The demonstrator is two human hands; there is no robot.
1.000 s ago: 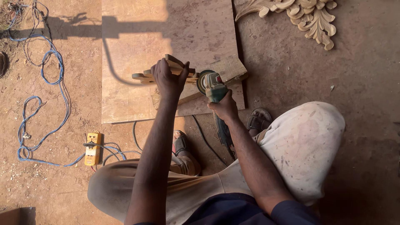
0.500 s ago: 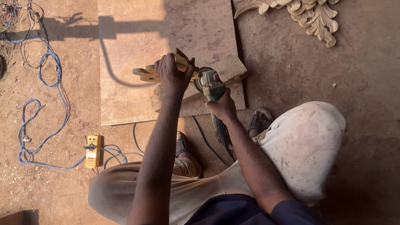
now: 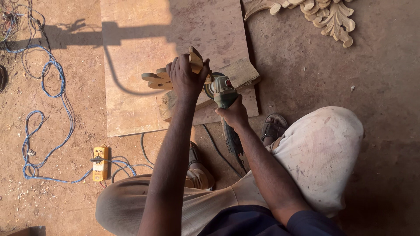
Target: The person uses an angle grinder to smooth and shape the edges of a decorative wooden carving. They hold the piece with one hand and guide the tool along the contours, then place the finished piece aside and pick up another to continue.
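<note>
The left hand (image 3: pixel 186 78), arm stretched forward, has its fingers wrapped round a carved wood piece (image 3: pixel 157 80) above the board (image 3: pixel 140 65). The right hand (image 3: pixel 234 114) grips the grinder (image 3: pixel 223 94) beside it.

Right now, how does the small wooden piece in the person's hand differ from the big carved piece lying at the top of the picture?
The small wooden piece is held up in the left hand against the angle grinder; the leafy carving lies untouched on the dirt floor. The small piece has plain, smooth curves; the carving shows deep, finished leaf scrolls. The carving looks much larger and runs off the frame. Both are pale, bare wood.
</note>
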